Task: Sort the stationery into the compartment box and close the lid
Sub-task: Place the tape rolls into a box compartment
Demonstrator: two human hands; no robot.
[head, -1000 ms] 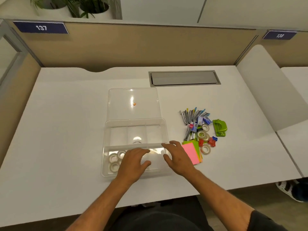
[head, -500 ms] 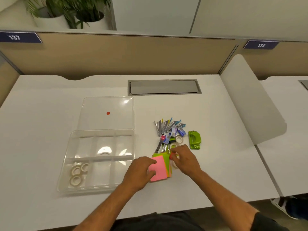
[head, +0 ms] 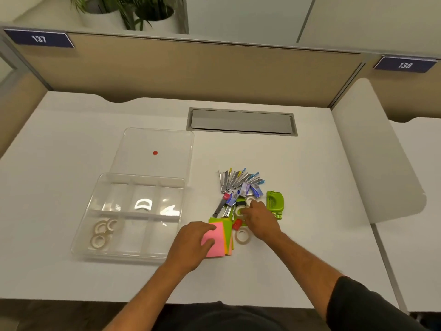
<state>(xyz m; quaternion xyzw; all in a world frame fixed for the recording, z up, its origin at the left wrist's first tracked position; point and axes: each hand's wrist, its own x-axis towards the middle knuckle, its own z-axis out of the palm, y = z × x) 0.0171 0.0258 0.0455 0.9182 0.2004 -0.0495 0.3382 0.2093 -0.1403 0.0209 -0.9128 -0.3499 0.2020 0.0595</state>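
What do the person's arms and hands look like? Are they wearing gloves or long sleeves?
No gloves. Both the left hand and the right hand are bare, and so are the forearms. No rings or watch show. A short dark sleeve covers the right upper arm; the left arm shows no sleeve.

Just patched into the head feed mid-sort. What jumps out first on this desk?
The bright pile of stationery right of centre draws the eye, with the right hand reaching into its tape rolls and the left hand on the pink sticky notes. To the left sits the clear compartment box, its lid open, with tape rolls in its near-left compartment.
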